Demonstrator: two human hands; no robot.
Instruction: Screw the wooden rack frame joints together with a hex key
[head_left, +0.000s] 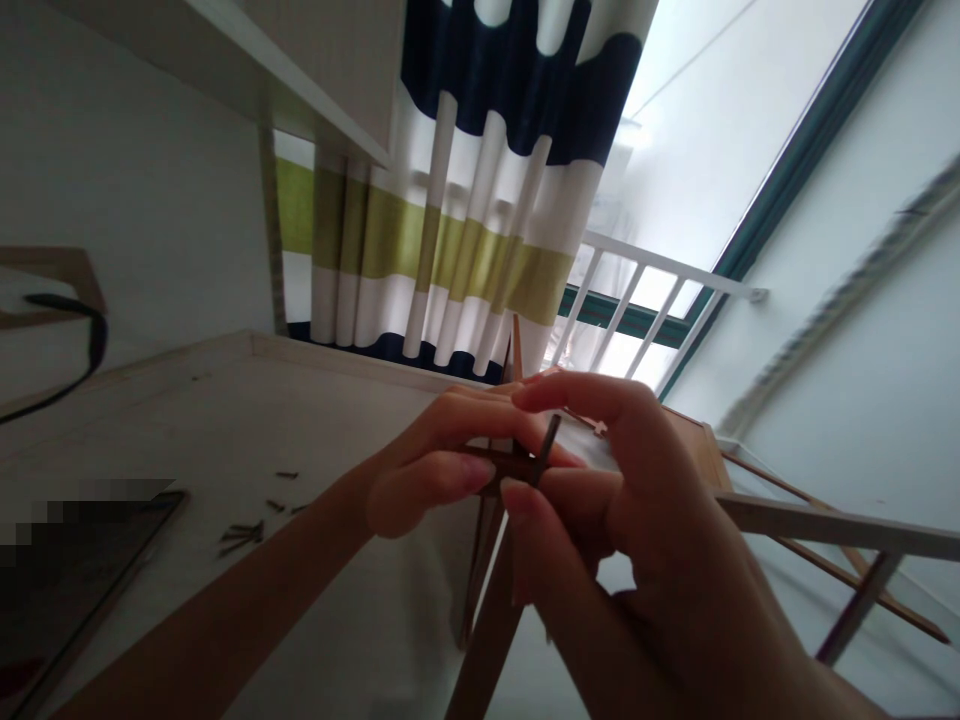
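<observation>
My left hand comes in from the lower left, its thumb and fingers closed around a brown wooden bar. Close beside it, my right hand pinches a thin dark metal rod between thumb and fingers, with the index finger arched above. The rod stands slightly tilted against the bar; its lower end is hidden by my fingertips, so I cannot tell its exact kind. Below the hands a wooden leg slants downward. Several screws lie loose on the white surface to the left.
A dark flat device, partly pixelated, lies at lower left. A black cable hangs by the left wall. Wooden rails extend to the right. Behind are a striped curtain and a white railing at the window.
</observation>
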